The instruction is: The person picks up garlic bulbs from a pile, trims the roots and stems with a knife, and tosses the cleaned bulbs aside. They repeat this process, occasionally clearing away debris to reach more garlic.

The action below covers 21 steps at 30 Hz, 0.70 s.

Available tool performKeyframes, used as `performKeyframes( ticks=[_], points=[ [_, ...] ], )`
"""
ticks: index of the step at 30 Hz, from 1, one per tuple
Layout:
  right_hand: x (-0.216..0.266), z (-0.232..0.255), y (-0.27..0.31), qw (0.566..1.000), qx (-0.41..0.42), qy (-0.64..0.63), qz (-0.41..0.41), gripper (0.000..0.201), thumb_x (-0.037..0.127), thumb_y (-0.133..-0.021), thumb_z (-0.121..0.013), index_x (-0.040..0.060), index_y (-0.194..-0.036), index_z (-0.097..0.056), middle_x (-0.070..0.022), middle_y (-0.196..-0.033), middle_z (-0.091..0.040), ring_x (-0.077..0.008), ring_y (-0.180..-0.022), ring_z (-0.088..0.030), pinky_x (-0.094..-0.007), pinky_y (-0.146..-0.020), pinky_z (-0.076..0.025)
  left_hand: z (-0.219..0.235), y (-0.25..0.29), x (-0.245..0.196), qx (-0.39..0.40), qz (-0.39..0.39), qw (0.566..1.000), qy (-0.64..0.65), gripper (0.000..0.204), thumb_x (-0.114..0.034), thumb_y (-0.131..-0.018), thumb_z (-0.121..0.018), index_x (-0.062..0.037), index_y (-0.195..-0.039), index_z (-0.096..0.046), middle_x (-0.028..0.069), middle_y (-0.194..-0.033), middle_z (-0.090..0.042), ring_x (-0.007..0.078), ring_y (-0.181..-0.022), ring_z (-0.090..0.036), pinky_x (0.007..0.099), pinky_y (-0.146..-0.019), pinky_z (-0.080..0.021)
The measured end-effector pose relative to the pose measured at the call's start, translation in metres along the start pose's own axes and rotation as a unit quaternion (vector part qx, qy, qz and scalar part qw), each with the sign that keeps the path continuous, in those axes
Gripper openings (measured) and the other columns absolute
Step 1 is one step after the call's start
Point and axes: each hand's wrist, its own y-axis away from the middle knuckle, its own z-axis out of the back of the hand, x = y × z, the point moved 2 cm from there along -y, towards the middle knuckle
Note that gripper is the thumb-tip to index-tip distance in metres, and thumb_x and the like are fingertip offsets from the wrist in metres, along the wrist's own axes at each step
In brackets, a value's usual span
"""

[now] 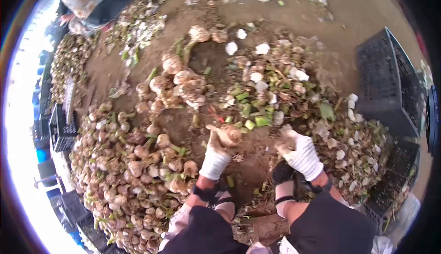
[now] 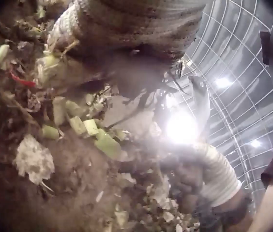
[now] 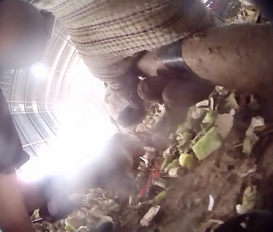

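In the head view, my left hand (image 1: 216, 158), in a white knit glove with soiled fingers, grips a brown-skinned garlic bulb (image 1: 231, 135). The gloved right hand (image 1: 302, 155) is a short way to the right, apart from the bulb, over the right foot. Its fingers look curled; blur and glare in the right wrist view obscure them, and I cannot tell whether they hold anything. Cut green garlic stems (image 1: 262, 121) lie on the dirt just beyond both hands. A small red object (image 1: 216, 115) lies on the ground near the left hand.
A big heap of garlic bulbs (image 1: 133, 180) spreads to the left, with a smaller cluster of bulbs (image 1: 183, 86) ahead. Skins and trimmings (image 1: 351, 148) pile up at the right beside a black crate (image 1: 383, 77). Another person (image 1: 94, 1) is at the far left.
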Motion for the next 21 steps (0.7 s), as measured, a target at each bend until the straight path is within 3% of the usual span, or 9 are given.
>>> performKeyframes(
  ticks=[1,3,5,7,9,14,15,18,21],
  points=[
    [0.011,-0.001,-0.001,1.0,-0.009,0.007,0.018,0.035,0.016,-0.075,-0.07,-0.0037,-0.103,-0.062,-0.0202,-0.082,-0.066,-0.0253,-0.077,-0.067,-0.0315,-0.069,-0.051,0.004,0.003,0.003,0.008,-0.053,0.973,-0.225,0.062,-0.04,-0.088,-0.058,-0.0017,-0.13,-0.033,0.0169,-0.121,-0.052,0.0347,-0.111,-0.053,0.0512,-0.089,-0.048],
    [0.018,-0.008,-0.004,0.998,0.016,-0.065,0.014,0.038,0.015,-0.076,-0.07,-0.0049,-0.107,-0.061,-0.0186,-0.088,-0.067,-0.022,-0.079,-0.066,-0.0309,-0.072,-0.051,-0.008,0.014,-0.008,0.034,-0.114,0.925,-0.36,0.072,-0.037,-0.084,-0.064,-0.006,-0.136,-0.026,0.0181,-0.125,-0.049,0.0338,-0.114,-0.05,0.0487,-0.088,-0.049],
    [0.019,-0.017,-0.004,0.995,0.023,-0.083,0.048,0.042,0.016,-0.076,-0.073,-0.0054,-0.11,-0.059,-0.0133,-0.091,-0.068,-0.0142,-0.078,-0.063,-0.0287,-0.073,-0.05,0.001,0.008,0.012,-0.011,0.029,0.998,-0.051,0.071,-0.03,-0.082,-0.068,-0.0075,-0.136,-0.028,0.0152,-0.119,-0.053,0.0292,-0.11,-0.053,0.0437,-0.086,-0.05],
    [0.013,-0.031,-0.004,0.983,0.06,-0.173,0.024,0.049,0.022,-0.076,-0.074,-0.0024,-0.115,-0.057,-0.0155,-0.097,-0.067,-0.0185,-0.088,-0.064,-0.03,-0.077,-0.051,-0.038,0.023,-0.003,-0.035,-0.144,0.939,-0.309,0.069,-0.047,-0.083,-0.064,-0.0086,-0.133,-0.037,0.0118,-0.114,-0.056,0.0251,-0.106,-0.055,0.0453,-0.089,-0.048],
    [0.03,-0.04,-0.005,0.978,0.098,-0.181,0.017,0.059,0.029,-0.074,-0.076,0.0005,-0.12,-0.053,-0.0173,-0.104,-0.065,-0.0221,-0.097,-0.063,-0.0312,-0.079,-0.051,-0.025,0.017,0.022,-0.031,-0.043,0.998,0.031,0.067,-0.019,-0.085,-0.06,-0.0108,-0.14,-0.022,0.0077,-0.125,-0.046,0.0198,-0.11,-0.05,0.0355,-0.092,-0.046],
    [0.018,-0.065,-0.009,0.988,-0.016,-0.149,0.027,0.024,0.006,-0.073,-0.065,0.0031,-0.096,-0.057,-0.009,-0.074,-0.063,-0.0161,-0.065,-0.061,-0.0324,-0.059,-0.049,-0.023,0.009,0.033,-0.021,0.008,0.992,0.121,0.099,-0.001,-0.069,-0.075,-0.0123,-0.145,-0.012,0.008,-0.136,-0.037,0.0191,-0.117,-0.044,0.0324,-0.099,-0.04],
    [0.023,-0.057,-0.008,0.988,-0.018,-0.153,0.02,0.021,0.005,-0.074,-0.063,0.0025,-0.095,-0.057,-0.008,-0.071,-0.062,-0.0147,-0.063,-0.059,-0.0296,-0.058,-0.048,-0.028,0.016,0.023,0.005,-0.132,0.971,-0.199,0.089,-0.021,-0.073,-0.077,-0.0017,-0.139,-0.022,0.0091,-0.131,-0.044,0.0176,-0.114,-0.049,0.0372,-0.099,-0.041],
    [0.007,-0.03,-0.017,0.982,-0.13,-0.077,0.112,0.019,0.002,-0.074,-0.061,0.0025,-0.093,-0.057,-0.0074,-0.071,-0.061,-0.0129,-0.063,-0.057,-0.0276,-0.055,-0.048,-0.056,0.022,-0.001,-0.007,-0.002,0.989,-0.149,0.07,-0.011,-0.08,-0.068,-0.0001,-0.136,-0.028,0.0105,-0.126,-0.049,0.0178,-0.107,-0.054,0.0308,-0.093,-0.046],
    [-0.023,0.024,-0.032,0.976,-0.175,0.131,-0.012,0.022,0.008,-0.077,-0.062,0.0022,-0.098,-0.059,-0.0114,-0.08,-0.065,-0.0199,-0.066,-0.062,-0.0321,-0.057,-0.05,-0.021,0.018,0.011,-0.058,0.021,0.99,-0.128,0.053,-0.01,-0.082,-0.065,0.0001,-0.128,-0.041,0.0078,-0.112,-0.058,0.0172,-0.1,-0.058,0.0288,-0.088,-0.047]
  ],
)
